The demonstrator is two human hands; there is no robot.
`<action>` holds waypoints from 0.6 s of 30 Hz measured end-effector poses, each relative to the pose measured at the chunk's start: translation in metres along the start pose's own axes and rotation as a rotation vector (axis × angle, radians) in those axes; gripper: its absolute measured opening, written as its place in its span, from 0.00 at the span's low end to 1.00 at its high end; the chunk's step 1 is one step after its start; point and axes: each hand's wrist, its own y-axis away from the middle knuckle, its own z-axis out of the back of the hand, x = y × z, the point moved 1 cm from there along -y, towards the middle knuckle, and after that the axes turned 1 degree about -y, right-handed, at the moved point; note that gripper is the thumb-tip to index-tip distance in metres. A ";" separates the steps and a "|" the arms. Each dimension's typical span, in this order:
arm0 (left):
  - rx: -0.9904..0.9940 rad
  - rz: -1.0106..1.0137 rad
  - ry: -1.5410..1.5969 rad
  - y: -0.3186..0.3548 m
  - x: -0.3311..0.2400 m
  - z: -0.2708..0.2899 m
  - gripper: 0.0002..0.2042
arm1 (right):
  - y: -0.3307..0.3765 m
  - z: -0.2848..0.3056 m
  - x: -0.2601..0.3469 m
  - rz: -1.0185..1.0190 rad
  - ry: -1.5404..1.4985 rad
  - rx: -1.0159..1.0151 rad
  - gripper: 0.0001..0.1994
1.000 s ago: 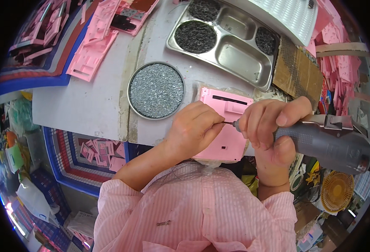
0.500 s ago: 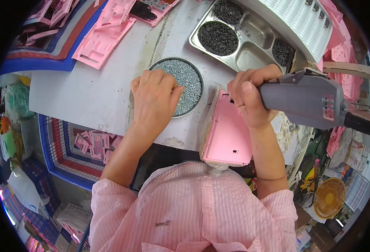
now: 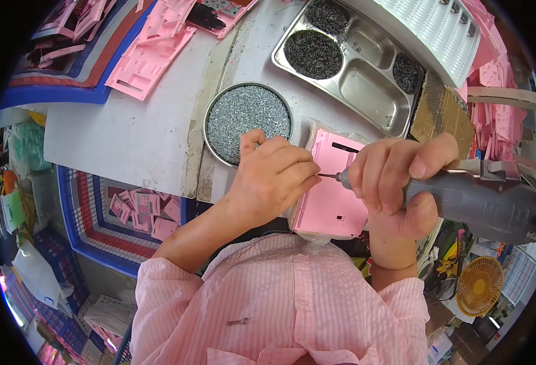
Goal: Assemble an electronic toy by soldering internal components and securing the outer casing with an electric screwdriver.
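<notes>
My right hand (image 3: 396,182) is wrapped round a grey electric screwdriver (image 3: 469,204), held nearly level with its thin bit pointing left. At the bit's tip, the fingertips of my left hand (image 3: 271,176) are pinched together; whatever lies between them is too small to make out. Beneath both hands lies a flat pink plastic panel (image 3: 335,210) with a dark slot near its far edge, resting on a plastic-wrapped block. A round metal dish (image 3: 243,115) full of small silvery screws stands just beyond my left hand.
A steel compartment tray (image 3: 371,91) with dark screws sits at the far right, beside a piece of cardboard (image 3: 441,115). Pink moulded parts (image 3: 143,67) lie far left, near a blue-rimmed basket (image 3: 85,91). Another basket (image 3: 76,225) with pink pieces stands below the table's left edge.
My left hand has moved right from the screw dish to the bit's tip. My right hand has brought the screwdriver nearer to me and turned it level.
</notes>
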 end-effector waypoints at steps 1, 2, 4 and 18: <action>-0.005 0.001 0.009 0.000 -0.001 -0.001 0.10 | 0.001 0.000 0.000 -0.003 0.000 0.001 0.15; -0.010 -0.004 0.015 0.000 -0.003 -0.002 0.10 | 0.002 0.000 0.000 -0.007 0.000 0.003 0.15; -0.019 -0.016 0.026 -0.001 -0.003 -0.002 0.11 | 0.004 -0.002 0.000 -0.013 0.015 -0.012 0.15; 0.152 0.303 -0.398 0.002 0.038 0.031 0.06 | 0.023 -0.001 -0.035 -0.059 0.145 -0.130 0.14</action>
